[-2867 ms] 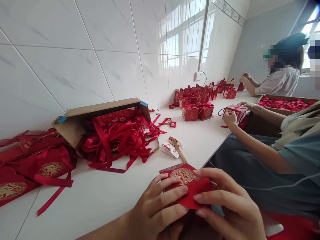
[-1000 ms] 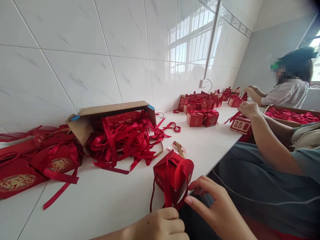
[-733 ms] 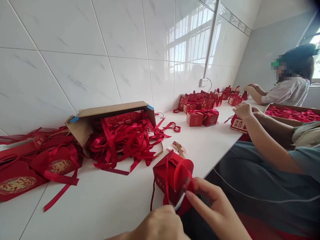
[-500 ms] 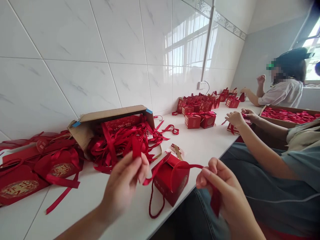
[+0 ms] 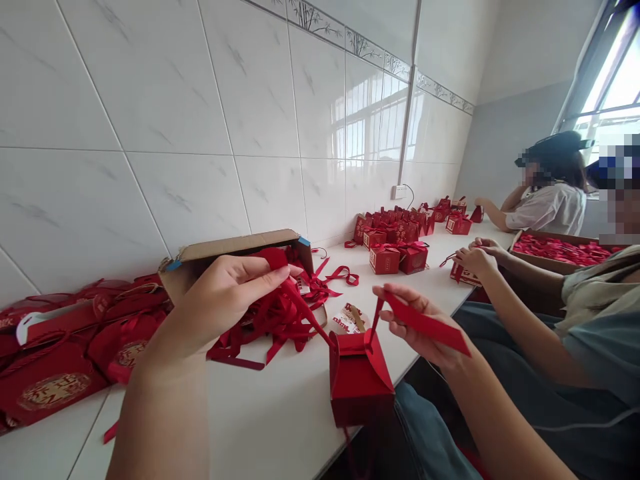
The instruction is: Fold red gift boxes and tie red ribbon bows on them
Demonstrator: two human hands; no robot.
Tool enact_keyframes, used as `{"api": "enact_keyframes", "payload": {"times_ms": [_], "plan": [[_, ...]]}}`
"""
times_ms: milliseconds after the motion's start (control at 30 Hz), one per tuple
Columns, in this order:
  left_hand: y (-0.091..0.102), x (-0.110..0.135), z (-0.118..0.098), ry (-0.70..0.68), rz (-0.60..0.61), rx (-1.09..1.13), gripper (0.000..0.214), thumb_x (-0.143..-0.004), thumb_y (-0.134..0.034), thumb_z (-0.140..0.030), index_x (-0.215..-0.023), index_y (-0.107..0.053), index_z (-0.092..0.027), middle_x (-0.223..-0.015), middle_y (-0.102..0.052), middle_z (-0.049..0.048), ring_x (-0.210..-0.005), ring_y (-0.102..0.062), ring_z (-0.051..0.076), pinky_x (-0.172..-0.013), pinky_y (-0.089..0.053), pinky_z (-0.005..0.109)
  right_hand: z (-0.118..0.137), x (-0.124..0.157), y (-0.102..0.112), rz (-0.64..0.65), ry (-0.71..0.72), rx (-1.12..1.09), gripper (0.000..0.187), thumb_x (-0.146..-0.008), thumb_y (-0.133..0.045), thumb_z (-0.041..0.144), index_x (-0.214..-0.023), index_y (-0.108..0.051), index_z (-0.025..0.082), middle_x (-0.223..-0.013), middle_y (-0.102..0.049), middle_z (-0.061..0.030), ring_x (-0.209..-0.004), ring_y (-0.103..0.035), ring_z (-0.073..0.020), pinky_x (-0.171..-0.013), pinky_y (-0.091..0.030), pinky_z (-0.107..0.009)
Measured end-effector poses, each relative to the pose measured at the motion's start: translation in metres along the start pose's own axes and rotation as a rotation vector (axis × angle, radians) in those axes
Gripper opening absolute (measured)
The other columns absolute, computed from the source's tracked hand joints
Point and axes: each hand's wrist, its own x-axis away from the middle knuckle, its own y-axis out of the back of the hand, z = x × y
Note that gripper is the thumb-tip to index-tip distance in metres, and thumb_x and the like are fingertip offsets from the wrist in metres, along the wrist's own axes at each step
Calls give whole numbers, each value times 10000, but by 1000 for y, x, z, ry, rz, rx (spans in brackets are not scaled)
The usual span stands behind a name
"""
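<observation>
A red gift box (image 5: 361, 380) stands at the table's front edge, its folded top upward. A red ribbon (image 5: 311, 312) runs through the top of it. My left hand (image 5: 235, 293) is closed on one end of this ribbon, up and to the left of the box. On the other side, my right hand (image 5: 417, 320) pinches the opposite end, whose tail lies flat across the palm and points toward the wrist. Both stretches rise from the box toward my hands. A dark red cord hangs below the box's near side, partly out of sight.
Behind my left hand, a cardboard carton (image 5: 235, 241) spills loose red ribbons. Larger red boxes (image 5: 55, 380) lie at the left. Finished-looking small boxes (image 5: 384, 259) stand along the wall. To the right, a co-worker's hands (image 5: 477, 260) handle another box; a ribbon-filled tray (image 5: 555, 250) is beyond.
Both hands have risen with the ribbon ends, drawing the ribbon upward from the box. The box has turned and shifted slightly right. The camera view has tilted up.
</observation>
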Motion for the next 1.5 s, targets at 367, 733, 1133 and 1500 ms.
{"api": "enact_keyframes", "payload": {"times_ms": [367,733,1133,1500], "plan": [[12,9,9,-35,-191,-3,395,-735,-714,-507,-995,-756,-213,-800,-768,57,-810,-710,236,-677,-570,276,-13,-18,-15,7,96,-17,309,-644,-837,267,-942,-757,259,-1000,-742,-46,-748,-716,-159,-574,-537,-200],[4,15,5,-204,-363,-325,323,-840,-605,-451,-971,-767,-204,-827,-769,47,-914,-689,279,-795,-544,321,-25,-26,-15,-284,279,114,205,-635,-845,360,-739,-754,209,-662,-630,-3,-569,-504,-99,-539,-475,-239],[-10,9,7,-251,-377,-179,263,-836,-646,-375,-1024,-623,-192,-880,-763,54,-796,-720,225,-746,-565,308,-8,-36,-25,-331,502,219,147,-679,-813,305,-736,-711,217,-725,-659,4,-704,-570,-141,-682,-455,-290],[-11,8,10,-321,-469,-57,204,-804,-697,-382,-897,-698,-201,-867,-765,19,-830,-718,201,-770,-564,271,3,-40,-36,-222,468,92,371,-658,-823,236,-990,-666,290,-734,-667,56,-699,-609,-108,-703,-483,-258]]}}
